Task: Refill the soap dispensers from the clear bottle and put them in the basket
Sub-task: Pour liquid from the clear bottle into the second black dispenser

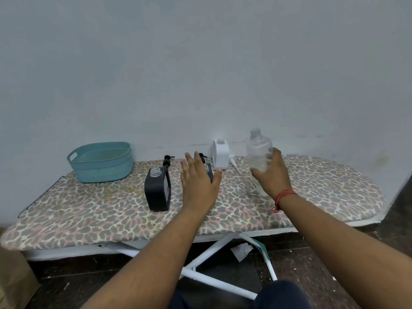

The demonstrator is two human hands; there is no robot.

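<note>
My right hand [270, 175] grips the clear bottle [258, 150], which is upright, uncapped and lifted slightly over the ironing board [89, 208]. My left hand [197, 179] hovers open, fingers spread, in front of a second black dispenser [209, 171] that it mostly hides. A black soap dispenser [157, 190] stands uncapped to the left. A white dispenser [220, 156] stands uncapped by the wall. Two black pump heads [166, 160] [202, 156] lie behind the black dispensers. The teal basket [101, 162] sits at the board's back left.
A white pump tube [234, 163] lies beside the white dispenser. The board rests against a pale wall, with a metal rack [38, 197] at its left end. White folding legs [214, 248] and a scrap of paper [242, 250] are on the dark floor below.
</note>
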